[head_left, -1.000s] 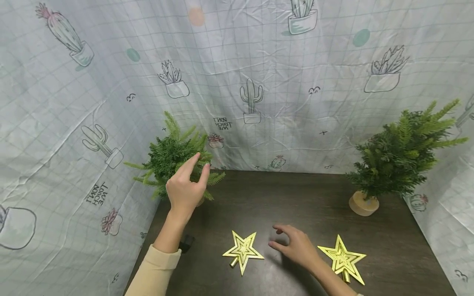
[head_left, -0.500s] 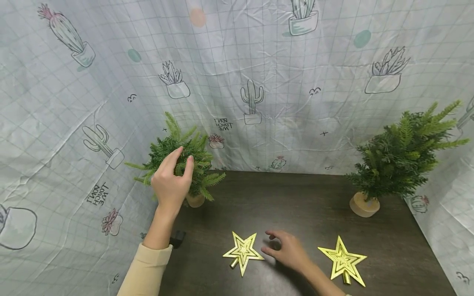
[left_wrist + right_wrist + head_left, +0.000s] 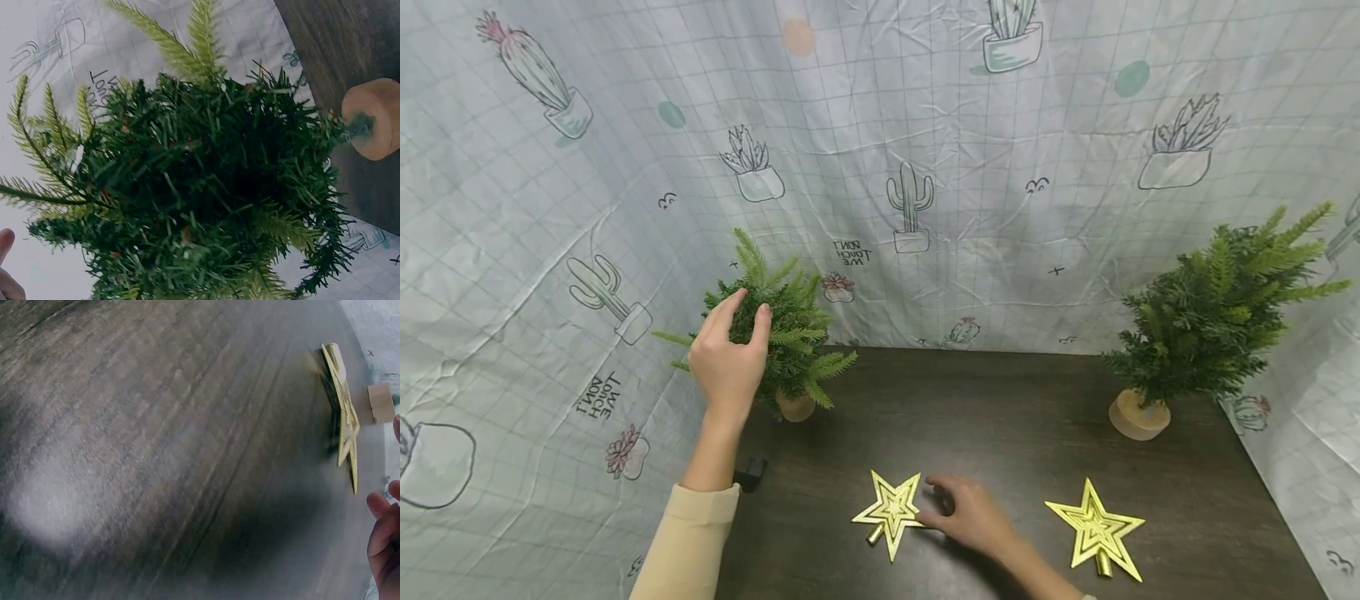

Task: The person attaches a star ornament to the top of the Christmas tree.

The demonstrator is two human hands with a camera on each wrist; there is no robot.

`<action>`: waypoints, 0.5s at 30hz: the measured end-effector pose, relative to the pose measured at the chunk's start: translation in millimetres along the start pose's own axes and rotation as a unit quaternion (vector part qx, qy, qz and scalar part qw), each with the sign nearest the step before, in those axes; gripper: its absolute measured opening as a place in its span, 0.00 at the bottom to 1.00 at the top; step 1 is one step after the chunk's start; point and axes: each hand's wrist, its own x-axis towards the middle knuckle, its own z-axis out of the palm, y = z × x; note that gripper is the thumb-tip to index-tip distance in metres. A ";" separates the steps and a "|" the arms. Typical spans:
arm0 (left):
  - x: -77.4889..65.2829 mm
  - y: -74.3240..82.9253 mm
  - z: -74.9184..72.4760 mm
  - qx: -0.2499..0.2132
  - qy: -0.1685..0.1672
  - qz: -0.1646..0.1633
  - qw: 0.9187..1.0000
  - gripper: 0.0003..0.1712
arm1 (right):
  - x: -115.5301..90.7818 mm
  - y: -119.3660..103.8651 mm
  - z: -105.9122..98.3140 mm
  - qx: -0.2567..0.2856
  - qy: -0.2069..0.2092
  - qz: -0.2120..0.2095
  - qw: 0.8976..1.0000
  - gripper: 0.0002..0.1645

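My left hand [image 3: 727,358] is raised in front of a small artificial pine tree [image 3: 793,333] at the back left, thumb and fingers spread apart with nothing between them. In the left wrist view the tree's dark foliage [image 3: 200,175] fills the middle, and only fingertips [image 3: 6,244] show at the left edge. My right hand [image 3: 967,515] is low over the table, its bent fingers and thumb reaching around the right side of a gold star tree topper [image 3: 892,507]. The thumb tip overlaps a point of the star. In the right wrist view, the topper [image 3: 344,415] appears nearly edge-on, apart from the fingers.
A second gold star topper [image 3: 1096,527] lies on the dark wooden table [image 3: 970,408], right of my right forearm. Another small pine on a round wood base [image 3: 1138,415] leans at the back right. A cactus-print curtain [image 3: 970,125] encloses the table's back and sides.
My left hand has moved left across the front of the left tree, uncovering its wood base. The right hand has slid left to the nearer star. The stars and trees have stayed put.
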 end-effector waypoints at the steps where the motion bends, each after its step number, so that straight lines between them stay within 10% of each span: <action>1: 0.6 -1.6 0.0 0.003 0.000 -0.003 1.000 0.24 | -0.5 -0.4 1.8 -0.003 0.000 -0.003 1.000 0.36; 15: 7.2 -19.9 3.0 0.011 -0.029 -0.063 0.998 0.28 | -3.2 1.7 23.2 -0.029 -0.011 -0.034 0.999 0.28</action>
